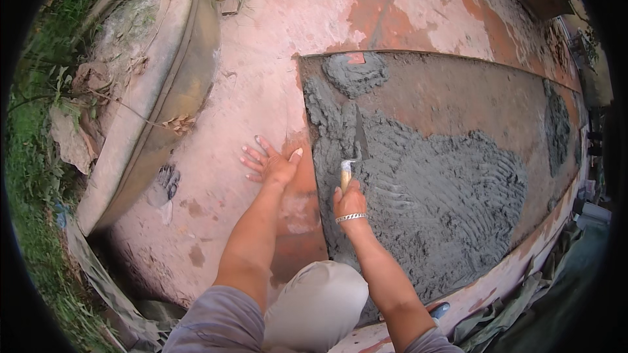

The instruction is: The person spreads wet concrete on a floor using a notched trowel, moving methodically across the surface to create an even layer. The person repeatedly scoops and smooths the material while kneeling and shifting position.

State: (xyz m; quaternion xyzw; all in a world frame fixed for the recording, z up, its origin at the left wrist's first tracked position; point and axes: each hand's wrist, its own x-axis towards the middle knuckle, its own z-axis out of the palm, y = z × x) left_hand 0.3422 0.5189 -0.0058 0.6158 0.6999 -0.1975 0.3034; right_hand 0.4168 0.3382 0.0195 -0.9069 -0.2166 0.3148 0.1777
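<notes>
My left hand (275,163) is braced on the dusty reddish floor (255,83), fingers spread and nothing in it. It lies just left of a recess's straight edge. My right hand (352,201), with a chain bracelet at the wrist, grips the wooden handle of a trowel (361,135). The trowel's blade points away from me and rests against wet grey mortar (441,196). This mortar covers the recess's near and left parts, with ridged marks on its surface. Bare brown base (441,93) shows farther back. A mortar mound (353,81) bears a small red piece (356,58).
Another mortar patch (557,130) lies at the recess's right end. On the left, a long curved trough-like piece (162,103) borders grass and a rough stone (73,139). A dark-palmed glove (168,182) lies on the floor. Crumpled sheeting (510,299) lines the lower right.
</notes>
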